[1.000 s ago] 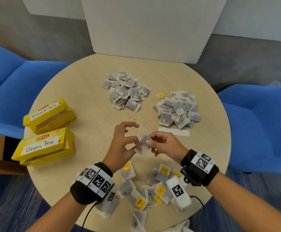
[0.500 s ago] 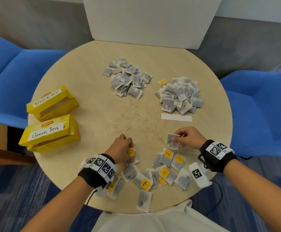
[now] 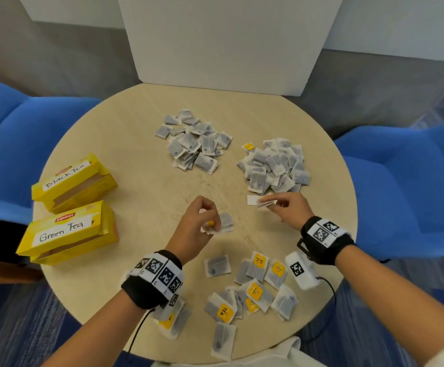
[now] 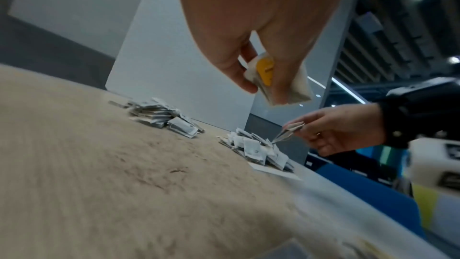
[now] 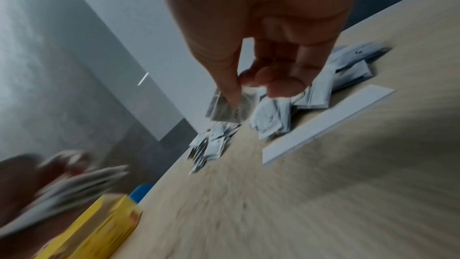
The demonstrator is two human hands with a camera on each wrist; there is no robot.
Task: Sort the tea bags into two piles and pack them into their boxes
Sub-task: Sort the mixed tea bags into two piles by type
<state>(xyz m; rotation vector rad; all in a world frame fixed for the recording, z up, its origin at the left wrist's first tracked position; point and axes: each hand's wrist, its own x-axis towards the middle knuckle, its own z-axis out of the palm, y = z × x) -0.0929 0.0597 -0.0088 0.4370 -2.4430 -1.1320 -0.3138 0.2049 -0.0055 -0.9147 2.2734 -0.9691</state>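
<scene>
Left hand (image 3: 198,223) fingers pinch yellow-tagged paper tea bag (image 4: 276,82); right hand (image 3: 289,207) fingers pinch grey tea bag (image 5: 227,109) beside right-hand grey pile (image 3: 275,165). Left-hand grey pile (image 3: 194,144) far-centre; unsorted bags (image 3: 252,290) at near edge. Two open yellow cardboard boxes (image 3: 70,207) at left rim; round beige bench (image 3: 141,192) bare mid-centre.

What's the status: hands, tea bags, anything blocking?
Left hand grips a yellow-tagged tea bag. Right hand pinches a tea bag beside the right pile. Nothing blocking.

A black wristband (image 3: 152,284) is worn on the left forearm, ringed by white panels printed with black square marker codes, and a thin black cable (image 3: 136,332) is led from it. A matching black band (image 3: 324,239) with coded white panels is worn on the right wrist, to which a white block (image 3: 301,270) bearing another square code is attached. Both forearms are left bare.
</scene>
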